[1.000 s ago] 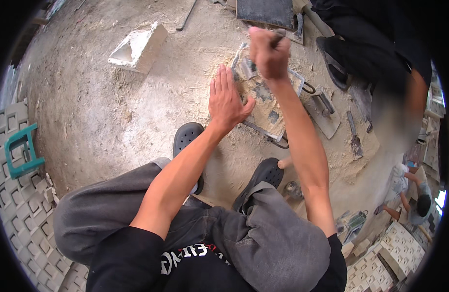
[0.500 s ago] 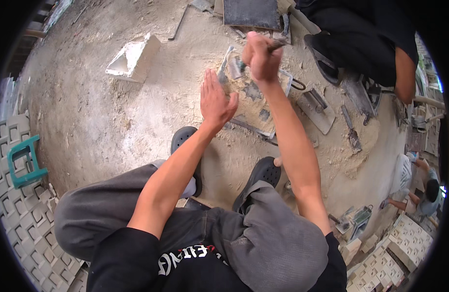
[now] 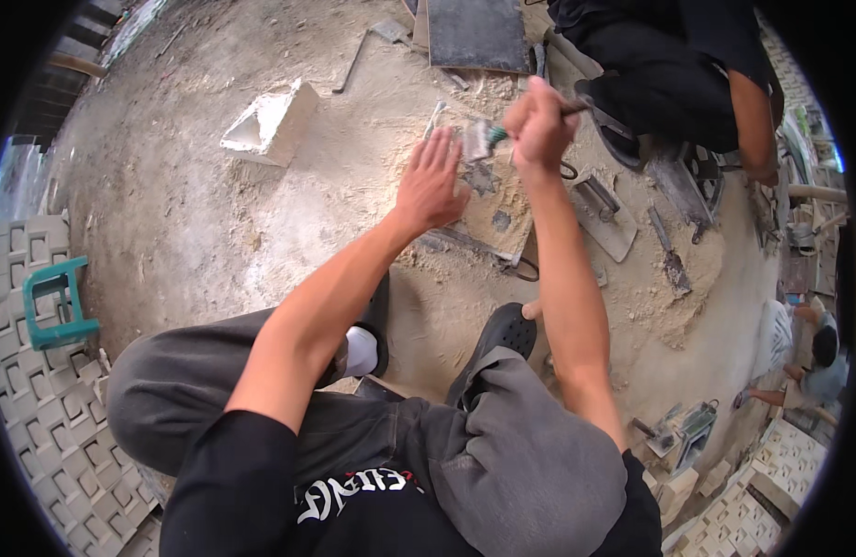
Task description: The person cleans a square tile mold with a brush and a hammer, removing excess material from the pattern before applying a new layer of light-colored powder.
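My right hand (image 3: 543, 130) is closed around the dark handle of a brush (image 3: 480, 140) with pale bristles and a green band. The bristles are over the left part of a shallow metal-edged mould (image 3: 479, 244), beside my left fingertips. Sandy powder covers much of the mould, and a grey star-like patch (image 3: 482, 178) shows through it. With fingers stretched out, my left hand (image 3: 431, 188) lies at the mould's left side; whether its palm presses down I cannot tell. Part of the mould's left edge is hidden under it.
Right of the mould lie a flat float trowel (image 3: 606, 223) and a narrow trowel (image 3: 671, 255) in powder. A white hollow block (image 3: 284, 121) stands at the left. Beyond are a dark slab (image 3: 479, 35) and a crouching person (image 3: 660, 84). A green stool (image 3: 61, 306) stands far left.
My right hand and the brush have moved to the right and slightly nearer. My left hand has shifted right, further over the mould's edge, with its fingers still stretched out.
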### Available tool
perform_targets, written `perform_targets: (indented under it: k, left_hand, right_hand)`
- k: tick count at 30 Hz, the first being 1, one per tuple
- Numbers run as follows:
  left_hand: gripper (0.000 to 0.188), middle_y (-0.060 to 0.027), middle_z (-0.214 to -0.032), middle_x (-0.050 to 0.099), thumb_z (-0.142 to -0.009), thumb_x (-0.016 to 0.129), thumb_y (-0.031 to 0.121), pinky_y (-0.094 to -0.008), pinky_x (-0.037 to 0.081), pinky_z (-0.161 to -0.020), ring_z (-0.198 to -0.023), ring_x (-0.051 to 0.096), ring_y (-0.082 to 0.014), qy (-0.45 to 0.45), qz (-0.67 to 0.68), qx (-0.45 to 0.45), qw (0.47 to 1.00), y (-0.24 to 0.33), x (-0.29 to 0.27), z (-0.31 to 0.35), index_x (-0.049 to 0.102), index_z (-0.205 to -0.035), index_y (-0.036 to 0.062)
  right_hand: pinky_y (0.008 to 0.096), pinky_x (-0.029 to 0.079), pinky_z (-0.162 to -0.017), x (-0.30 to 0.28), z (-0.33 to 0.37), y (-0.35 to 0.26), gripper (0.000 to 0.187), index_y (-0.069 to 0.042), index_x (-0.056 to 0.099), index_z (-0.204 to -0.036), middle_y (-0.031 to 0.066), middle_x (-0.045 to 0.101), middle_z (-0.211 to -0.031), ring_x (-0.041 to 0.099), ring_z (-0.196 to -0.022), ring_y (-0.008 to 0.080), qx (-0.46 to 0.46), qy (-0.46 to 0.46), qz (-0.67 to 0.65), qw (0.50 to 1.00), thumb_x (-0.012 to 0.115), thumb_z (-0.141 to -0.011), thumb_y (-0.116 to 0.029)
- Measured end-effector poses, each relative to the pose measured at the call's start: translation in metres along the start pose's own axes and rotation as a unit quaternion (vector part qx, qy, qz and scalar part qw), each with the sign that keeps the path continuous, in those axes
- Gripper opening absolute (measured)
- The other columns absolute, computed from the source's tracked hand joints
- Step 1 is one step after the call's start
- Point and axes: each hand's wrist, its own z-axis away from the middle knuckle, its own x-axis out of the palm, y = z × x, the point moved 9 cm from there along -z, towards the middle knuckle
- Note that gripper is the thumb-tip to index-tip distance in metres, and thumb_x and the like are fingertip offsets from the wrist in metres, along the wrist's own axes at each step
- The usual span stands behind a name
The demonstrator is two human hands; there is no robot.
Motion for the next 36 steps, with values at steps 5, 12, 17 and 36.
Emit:
perform_targets:
  k: [5,12,17,36]
  left_hand:
    - [0.083,-0.0131,-0.166,0.016,-0.101,0.025,0.062,-0.0395,0.009,-0.125,-0.154,0.012,-0.0257,-0.047,-0.089,0.087,0.991,0.003,0.02,-0.029,0.02,-0.157,0.0013]
    - [0.101,-0.0239,-0.163,0.017,-0.094,0.034,0.072,-0.043,0.009,-0.124,-0.153,0.013,-0.0341,0.0,-0.007,-0.016,1.0,-0.009,0.018,0.018,0.018,-0.154,-0.0075]
    - [0.101,-0.0303,-0.16,0.018,-0.092,0.047,0.067,-0.0491,0.009,-0.123,-0.152,0.013,-0.041,0.092,0.041,-0.078,0.992,-0.001,0.002,0.037,0.022,-0.152,-0.01]
    - [0.102,-0.0128,-0.164,0.022,-0.091,0.029,0.079,-0.0405,0.009,-0.125,-0.153,0.018,-0.0246,-0.03,0.029,0.138,0.99,0.109,0.044,0.01,0.019,-0.157,0.0004]
  right_hand:
    - [0.0288,0.025,-0.038,-0.028,0.005,-0.03,0.047,-0.01,0.042,-0.051,-0.0019,0.041,-0.044,0.036,-0.036,0.0084,0.018,0.003,0.02,1.0,0.06,-0.094,-0.015]
    - [0.0275,0.026,-0.036,-0.025,0.003,-0.006,0.047,-0.014,0.044,-0.05,-0.0041,0.043,-0.045,0.039,-0.036,0.0077,-0.02,-0.003,0.136,0.99,0.06,-0.095,-0.018]
    - [0.0277,0.032,-0.034,0.017,0.007,0.031,0.044,-0.015,0.049,-0.051,-0.0026,0.045,-0.042,0.041,-0.034,0.008,-0.042,-0.101,0.204,0.973,0.059,-0.093,-0.019]
    - [0.03,0.02,-0.036,-0.108,0.052,-0.048,0.048,-0.013,0.031,-0.052,-0.0012,0.03,-0.044,0.024,-0.035,0.0099,0.035,0.069,0.069,0.995,0.051,-0.096,-0.015]
